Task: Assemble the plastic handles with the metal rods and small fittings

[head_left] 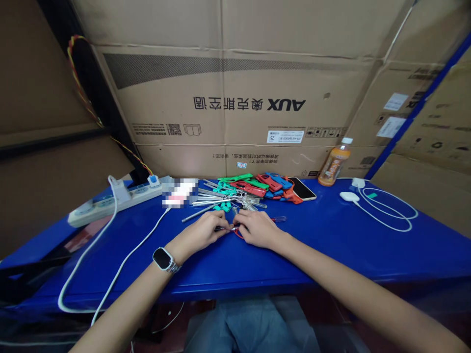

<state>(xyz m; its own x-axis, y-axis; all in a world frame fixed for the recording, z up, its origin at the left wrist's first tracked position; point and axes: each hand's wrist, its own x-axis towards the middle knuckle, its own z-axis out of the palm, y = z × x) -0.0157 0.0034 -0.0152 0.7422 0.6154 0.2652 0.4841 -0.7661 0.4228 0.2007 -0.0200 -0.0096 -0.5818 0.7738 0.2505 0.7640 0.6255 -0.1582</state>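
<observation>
My left hand [211, 228], below a wrist with a watch, is closed in a pinch on a slim metal rod [234, 228]. Against it, my right hand [257, 229] curls its fingers round a red looped plastic piece [239, 234], at the rod's other end. The fingertips of both hands nearly meet and hide most of these parts. Just beyond them lies a heap of silver rods [209, 198] with teal pieces [222, 207] and clear-ended parts. A clear-tipped red piece [278, 219] rests right of my right hand.
Green [237, 178], red [253, 189] and blue [279, 180] plastic pieces lie at the back, beside a phone [303, 189]. An orange drink bottle [334, 163] stands right. A power strip [121, 198] and white cables [127, 257] are left; a charger cable [390, 225] is right. Cardboard [221, 68] walls the back.
</observation>
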